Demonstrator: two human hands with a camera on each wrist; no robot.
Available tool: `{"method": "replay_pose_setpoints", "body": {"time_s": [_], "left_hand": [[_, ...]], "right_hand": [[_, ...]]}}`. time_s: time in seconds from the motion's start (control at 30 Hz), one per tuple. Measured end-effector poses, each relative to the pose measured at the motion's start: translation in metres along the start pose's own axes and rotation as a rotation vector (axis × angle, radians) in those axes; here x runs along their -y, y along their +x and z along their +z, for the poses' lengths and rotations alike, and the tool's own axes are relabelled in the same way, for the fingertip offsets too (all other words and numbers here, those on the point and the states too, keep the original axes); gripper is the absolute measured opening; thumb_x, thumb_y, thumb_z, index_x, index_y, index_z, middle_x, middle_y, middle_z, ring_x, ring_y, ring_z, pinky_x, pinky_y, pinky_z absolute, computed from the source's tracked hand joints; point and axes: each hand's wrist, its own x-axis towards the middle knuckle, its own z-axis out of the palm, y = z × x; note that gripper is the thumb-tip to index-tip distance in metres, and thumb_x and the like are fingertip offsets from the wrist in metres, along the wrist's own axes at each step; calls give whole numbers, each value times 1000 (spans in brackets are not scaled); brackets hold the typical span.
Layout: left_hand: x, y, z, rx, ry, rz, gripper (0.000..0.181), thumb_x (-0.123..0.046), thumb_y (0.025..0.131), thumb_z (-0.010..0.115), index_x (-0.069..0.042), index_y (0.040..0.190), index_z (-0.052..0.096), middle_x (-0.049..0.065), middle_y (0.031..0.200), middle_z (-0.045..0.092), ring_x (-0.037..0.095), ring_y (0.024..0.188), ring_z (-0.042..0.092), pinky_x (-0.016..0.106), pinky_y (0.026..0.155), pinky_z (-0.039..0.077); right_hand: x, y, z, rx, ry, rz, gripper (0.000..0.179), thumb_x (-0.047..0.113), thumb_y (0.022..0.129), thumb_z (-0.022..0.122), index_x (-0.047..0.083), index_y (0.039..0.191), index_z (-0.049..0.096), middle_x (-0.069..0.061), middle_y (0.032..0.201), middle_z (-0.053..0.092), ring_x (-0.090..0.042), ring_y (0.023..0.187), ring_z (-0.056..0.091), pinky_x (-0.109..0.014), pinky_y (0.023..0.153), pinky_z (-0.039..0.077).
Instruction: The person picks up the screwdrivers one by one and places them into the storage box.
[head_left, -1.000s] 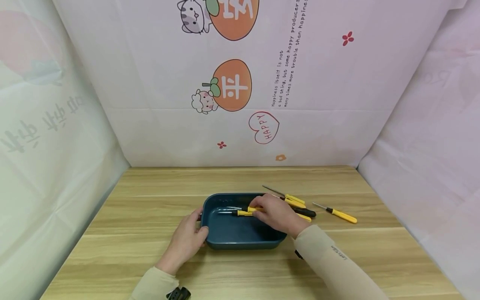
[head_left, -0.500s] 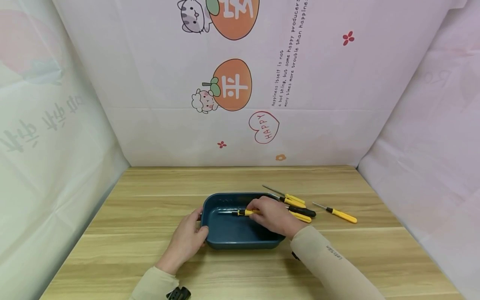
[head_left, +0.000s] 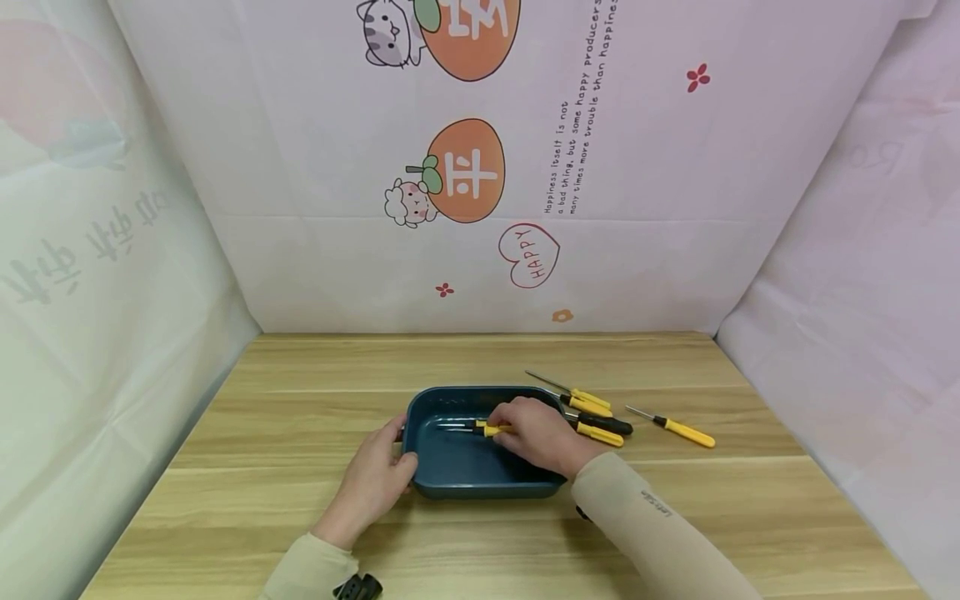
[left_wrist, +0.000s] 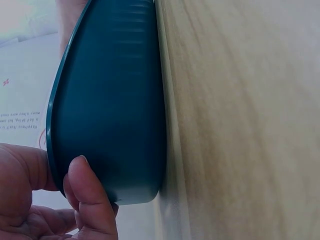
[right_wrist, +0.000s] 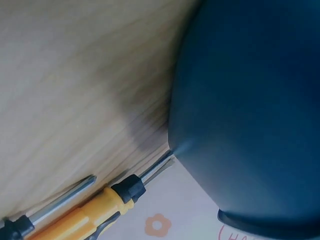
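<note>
Your left hand [head_left: 375, 479] grips the left end of a dark blue dish [head_left: 480, 461], thumb over the rim and fingers against the outer wall. Inside the dish, your right hand [head_left: 536, 435], fingers curled, pinches the yellow handle of a screwdriver [head_left: 492, 431]; the hand hides part of it. The dish stands on a wood-grained table [head_left: 315, 392], whose streaks run left to right. On the table beside the dish's right end lie a black-handled tool [head_left: 609, 423] and several yellow-handled screwdrivers [head_left: 588, 406]; farther right, a single screwdriver [head_left: 684, 432] lies apart. Along the table's far edge rises a white backdrop [head_left: 637, 267] printed with orange fruit shapes, cartoon animals, lettering and small flowers. White sheets, faintly printed, enclose the left side [head_left: 67, 350] and right side [head_left: 862, 333].
</note>
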Motion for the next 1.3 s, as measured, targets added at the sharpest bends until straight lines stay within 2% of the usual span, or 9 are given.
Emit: {"method": "replay_pose_setpoints", "body": {"time_s": [0.43, 1.0, 1.3], "left_hand": [[0, 0, 0, 3, -5, -3, 66, -6, 92, 56, 1, 156, 42, 21, 136, 60, 12, 55, 60, 28, 55, 51], [0, 0, 1, 7, -15, -1, 65, -6, 93, 56, 1, 156, 42, 21, 136, 60, 13, 55, 60, 28, 55, 52], [0, 0, 0, 7, -12, -3, 65, -6, 93, 56, 2, 156, 42, 22, 134, 60, 13, 55, 60, 28, 54, 52]], "right_hand": [[-2, 5, 11, 6, -35, -17, 20, 21, 98, 73, 16, 117, 75, -2, 112, 72, -18, 103, 65, -40, 92, 57], [2, 9, 18, 31, -94, 31, 23, 25, 98, 74, 19, 120, 75, 1, 114, 72, -15, 102, 65, -38, 95, 57], [5, 8, 19, 25, -104, 44, 22, 25, 97, 75, 21, 118, 75, 1, 112, 69, -13, 98, 64, -36, 92, 58]]}}
